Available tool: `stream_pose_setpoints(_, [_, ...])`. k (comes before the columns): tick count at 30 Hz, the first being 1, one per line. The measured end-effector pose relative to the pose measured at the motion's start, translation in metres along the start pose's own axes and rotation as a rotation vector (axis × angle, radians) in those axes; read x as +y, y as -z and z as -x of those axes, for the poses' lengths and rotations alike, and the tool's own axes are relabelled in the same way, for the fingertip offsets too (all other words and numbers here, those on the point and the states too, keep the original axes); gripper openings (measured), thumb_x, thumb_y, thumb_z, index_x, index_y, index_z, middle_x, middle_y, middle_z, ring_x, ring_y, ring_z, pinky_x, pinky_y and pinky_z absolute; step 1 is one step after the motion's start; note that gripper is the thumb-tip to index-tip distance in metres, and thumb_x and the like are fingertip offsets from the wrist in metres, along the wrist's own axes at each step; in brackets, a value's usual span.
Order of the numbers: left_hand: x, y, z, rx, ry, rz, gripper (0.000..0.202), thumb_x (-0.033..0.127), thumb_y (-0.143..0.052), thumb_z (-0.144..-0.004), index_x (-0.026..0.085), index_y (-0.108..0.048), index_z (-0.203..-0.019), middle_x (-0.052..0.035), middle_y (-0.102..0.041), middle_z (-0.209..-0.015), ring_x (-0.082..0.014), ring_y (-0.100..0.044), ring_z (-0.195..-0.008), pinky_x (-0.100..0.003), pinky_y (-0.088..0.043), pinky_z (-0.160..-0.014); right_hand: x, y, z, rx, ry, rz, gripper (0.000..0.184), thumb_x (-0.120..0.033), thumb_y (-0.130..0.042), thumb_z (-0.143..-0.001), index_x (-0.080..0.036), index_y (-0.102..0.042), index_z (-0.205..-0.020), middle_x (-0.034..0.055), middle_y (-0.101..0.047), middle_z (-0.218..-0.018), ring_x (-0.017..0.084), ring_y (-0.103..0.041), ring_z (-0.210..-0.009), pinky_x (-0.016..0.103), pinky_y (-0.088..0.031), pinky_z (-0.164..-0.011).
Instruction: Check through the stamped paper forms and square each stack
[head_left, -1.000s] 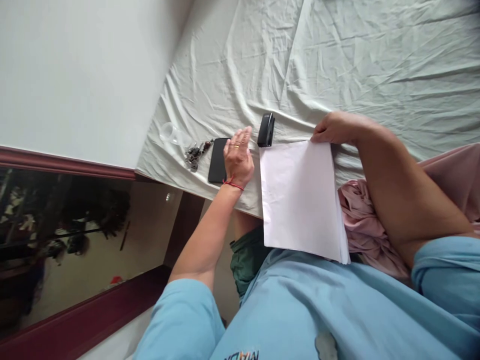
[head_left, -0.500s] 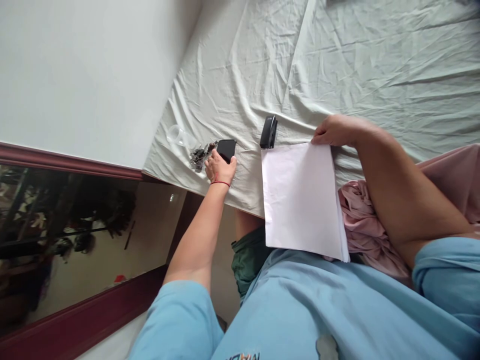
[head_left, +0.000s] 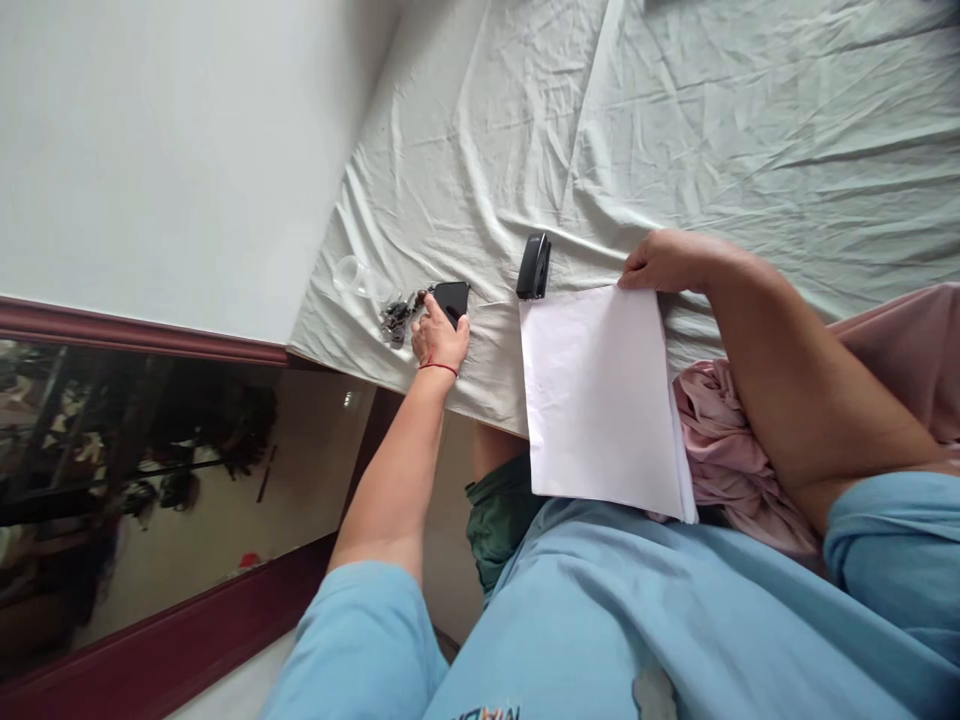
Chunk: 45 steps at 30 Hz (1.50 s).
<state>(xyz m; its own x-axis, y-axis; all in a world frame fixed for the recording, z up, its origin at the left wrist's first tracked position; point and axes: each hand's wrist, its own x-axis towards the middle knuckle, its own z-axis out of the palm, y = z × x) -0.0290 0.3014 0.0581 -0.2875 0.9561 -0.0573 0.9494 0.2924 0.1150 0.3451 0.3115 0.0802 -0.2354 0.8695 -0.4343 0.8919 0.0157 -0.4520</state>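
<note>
My right hand (head_left: 646,264) pinches the top edge of a stack of white paper (head_left: 600,400), near its right corner. The stack extends from the bed's edge over my lap. At its top left corner lies a black stapler (head_left: 533,266), its lower end against the paper. My left hand (head_left: 441,335), with a red string on the wrist, rests with thumb and fingers apart at the lower edge of a flat black phone-like object (head_left: 452,297). Beside its fingers is a pile of small dark metal pieces (head_left: 396,318), perhaps binder clips. The palm side is hidden.
A clear plastic cup (head_left: 352,275) lies on its side left of the pile. A wrinkled pale green sheet (head_left: 675,120) covers the bed. Bunched pink cloth (head_left: 724,420) lies right of the paper. A dark red-framed mirror (head_left: 180,480) stands at the lower left.
The view shifts very slightly. Both hands, the paper and the stapler stay essentially where they were.
</note>
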Motion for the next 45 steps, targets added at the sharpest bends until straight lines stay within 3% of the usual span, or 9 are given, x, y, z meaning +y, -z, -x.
stream_pose_setpoints(6, [-0.008,0.002,-0.002,0.005,0.039,-0.002,0.092,0.046,-0.071,-0.094,0.001,-0.041,-0.168,-0.0356,-0.063,-0.158,-0.0490,-0.056,-0.155,-0.062,-0.041,-0.132,-0.001,0.001,0.000,0.011,-0.019,-0.018,0.017,-0.031,-0.072,-0.094,-0.025,-0.087,-0.098,0.0066,-0.077,-0.089,0.025,-0.068,-0.086,0.038,-0.050,-0.079])
stream_pose_setpoints(12, [-0.028,-0.002,0.023,0.040,0.011,0.000,0.100,0.054,-0.076,-0.090,0.005,-0.041,-0.170,-0.0324,-0.032,-0.184,-0.0445,-0.022,-0.177,-0.065,-0.024,-0.142,-0.003,0.001,0.002,0.015,-0.003,-0.001,0.018,-0.031,-0.069,-0.096,-0.024,-0.086,-0.095,0.0066,-0.078,-0.088,0.024,-0.066,-0.082,0.038,-0.049,-0.076])
stream_pose_setpoints(16, [-0.037,-0.005,0.037,0.034,0.006,-0.032,0.083,0.055,-0.071,-0.095,0.007,-0.055,-0.161,-0.0311,-0.033,-0.183,-0.0456,-0.014,-0.178,-0.073,-0.021,-0.140,-0.003,0.000,0.001,0.015,0.004,-0.009,0.019,-0.030,-0.068,-0.095,-0.023,-0.086,-0.095,0.0081,-0.079,-0.092,0.026,-0.067,-0.084,0.039,-0.049,-0.076])
stream_pose_setpoints(21, [-0.045,-0.013,0.038,0.156,-0.224,0.065,0.038,0.039,-0.072,-0.096,0.019,-0.080,-0.127,-0.0219,-0.056,-0.172,-0.0431,-0.029,-0.174,-0.069,-0.025,-0.141,-0.004,-0.001,0.001,0.006,0.002,0.013,0.021,-0.032,-0.067,-0.096,-0.022,-0.086,-0.098,0.0082,-0.078,-0.092,0.025,-0.066,-0.084,0.039,-0.049,-0.078])
stream_pose_setpoints(26, [-0.048,-0.035,0.058,0.346,-0.481,0.313,0.017,0.037,-0.073,-0.098,0.022,-0.076,-0.104,-0.0178,-0.074,-0.145,-0.0359,-0.056,-0.153,-0.058,-0.041,-0.134,-0.001,-0.001,-0.001,-0.005,0.019,0.002,0.021,-0.032,-0.068,-0.094,-0.020,-0.084,-0.096,0.0097,-0.077,-0.095,0.027,-0.066,-0.087,0.041,-0.047,-0.078])
stream_pose_setpoints(30, [-0.045,-0.052,0.087,0.378,-0.337,0.430,0.021,0.039,-0.060,-0.106,0.021,-0.068,-0.102,-0.0163,-0.076,-0.115,-0.0286,-0.070,-0.115,-0.045,-0.062,-0.103,0.005,-0.001,-0.001,-0.046,0.115,-0.058,0.024,-0.042,-0.069,-0.093,-0.022,-0.082,-0.089,0.0057,-0.074,-0.088,0.024,-0.063,-0.083,0.039,-0.046,-0.078])
stream_pose_setpoints(33, [-0.041,-0.057,0.101,0.366,-0.246,0.520,0.022,0.040,-0.057,-0.108,0.021,-0.067,-0.103,-0.0128,-0.075,-0.107,-0.0237,-0.069,-0.098,-0.038,-0.062,-0.090,0.009,-0.003,-0.001,-0.118,0.256,-0.130,0.033,-0.053,-0.067,-0.092,-0.023,-0.081,-0.085,0.0025,-0.069,-0.081,0.021,-0.059,-0.078,0.037,-0.044,-0.075])
stream_pose_setpoints(41, [-0.029,-0.053,0.106,0.346,-0.208,0.627,0.027,0.043,-0.057,-0.109,0.021,-0.071,-0.100,-0.0119,-0.075,-0.107,-0.0237,-0.070,-0.107,-0.034,-0.060,-0.088,0.010,-0.003,0.002,-0.135,0.445,-0.259,0.046,-0.067,-0.067,-0.092,-0.024,-0.082,-0.089,0.0012,-0.068,-0.080,0.019,-0.057,-0.079,0.035,-0.043,-0.076])
stream_pose_setpoints(45, [-0.025,-0.059,0.110,0.308,-0.126,0.750,0.032,0.047,-0.053,-0.110,0.020,-0.069,-0.115,-0.0112,-0.076,-0.112,-0.0213,-0.073,-0.099,-0.033,-0.060,-0.087,0.007,-0.003,0.004,-0.069,0.489,-0.365,0.048,-0.069,-0.068,-0.092,-0.023,-0.082,-0.093,0.0017,-0.070,-0.083,0.019,-0.059,-0.082,0.035,-0.046,-0.080])
